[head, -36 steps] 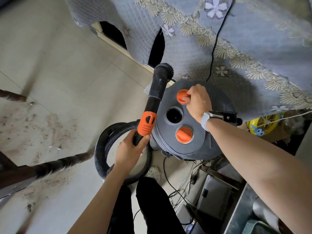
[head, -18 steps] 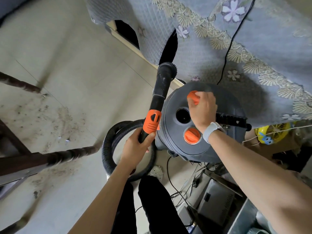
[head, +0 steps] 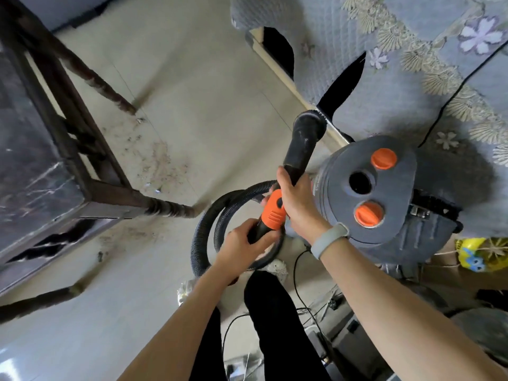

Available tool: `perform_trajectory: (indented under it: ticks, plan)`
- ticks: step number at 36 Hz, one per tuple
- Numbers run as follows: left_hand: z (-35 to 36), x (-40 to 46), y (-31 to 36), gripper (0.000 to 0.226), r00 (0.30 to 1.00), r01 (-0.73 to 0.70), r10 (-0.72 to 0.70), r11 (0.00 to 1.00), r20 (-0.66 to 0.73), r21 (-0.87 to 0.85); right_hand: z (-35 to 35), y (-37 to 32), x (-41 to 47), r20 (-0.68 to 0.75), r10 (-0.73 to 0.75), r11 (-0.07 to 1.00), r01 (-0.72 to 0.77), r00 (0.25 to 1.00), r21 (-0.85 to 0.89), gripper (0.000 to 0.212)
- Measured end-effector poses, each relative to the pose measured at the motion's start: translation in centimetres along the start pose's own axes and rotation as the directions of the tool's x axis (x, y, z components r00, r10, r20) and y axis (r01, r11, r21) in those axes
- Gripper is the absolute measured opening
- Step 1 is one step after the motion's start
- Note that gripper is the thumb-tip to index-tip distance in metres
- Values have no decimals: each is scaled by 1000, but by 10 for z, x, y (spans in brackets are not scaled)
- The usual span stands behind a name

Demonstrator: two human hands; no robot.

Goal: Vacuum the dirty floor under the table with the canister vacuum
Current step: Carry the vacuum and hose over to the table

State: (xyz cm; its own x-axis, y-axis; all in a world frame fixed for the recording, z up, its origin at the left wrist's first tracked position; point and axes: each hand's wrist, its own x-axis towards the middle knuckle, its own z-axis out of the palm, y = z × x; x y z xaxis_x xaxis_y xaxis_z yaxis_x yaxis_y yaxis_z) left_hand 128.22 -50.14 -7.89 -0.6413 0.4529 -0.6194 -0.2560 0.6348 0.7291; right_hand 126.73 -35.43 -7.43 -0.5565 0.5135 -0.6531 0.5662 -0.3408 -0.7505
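Head view, nozzle tube: the black nozzle tube (head: 302,148) with its orange collar (head: 273,211) sits at the centre, its brush end pointing to 12 o'clock.
Left hand: the left hand (head: 243,244) is curled round the tube below the collar, at 6 o'clock from it.
Right hand: the right hand (head: 295,199) is wrapped round the tube just above the collar; a grey wristband (head: 328,240) sits on that wrist.
Hose: the ribbed black hose (head: 204,232) loops on the floor at 7 o'clock from the collar.
Canister: the grey vacuum canister (head: 398,215), with two orange knobs, stands at 3 o'clock from the hands.
Dirt: the scattered dirt (head: 154,160) lies at 10 o'clock, under the dark wooden table (head: 35,166).
Handling: the tube looks stiff and light, best held at the collar as now; the hose looks bendy and likely to drag, the canister heavier.
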Motion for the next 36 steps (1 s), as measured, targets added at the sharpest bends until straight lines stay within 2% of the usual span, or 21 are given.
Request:
perform_trajectory:
  ticks: [4,8,15,20,24,27,30,36]
  plan:
    - [-41,-28,-33,32,995,60,-70,986,66,153,32,-9,-14,18,51,998,-52,999,29,36]
    - [-78,-55,-69,28,994,52,-63,991,86,123,74,-6,-37,40,78,996,-79,996,42,23]
    - [-150,-93,-145,26,988,71,-80,995,135,69,167,44,-79,-2,122,992,-121,993,34,38]
    - [-201,-123,-200,22,970,122,-101,989,220,-82,240,79,-129,-21,149,971,-142,989,194,35]
    - [-235,-138,-232,27,961,140,-122,989,248,-56,289,105,-163,40,120,939,-127,992,320,39]
    - [-249,-148,-249,28,945,150,-116,985,306,-90,307,128,-183,46,114,938,-123,992,324,25]
    - [-254,-157,-263,31,923,172,-143,984,357,-51,309,152,-200,13,154,934,-150,988,325,14]
    - [-243,-183,-292,37,861,220,-157,972,483,-77,302,199,-233,-27,168,920,-147,985,364,21]
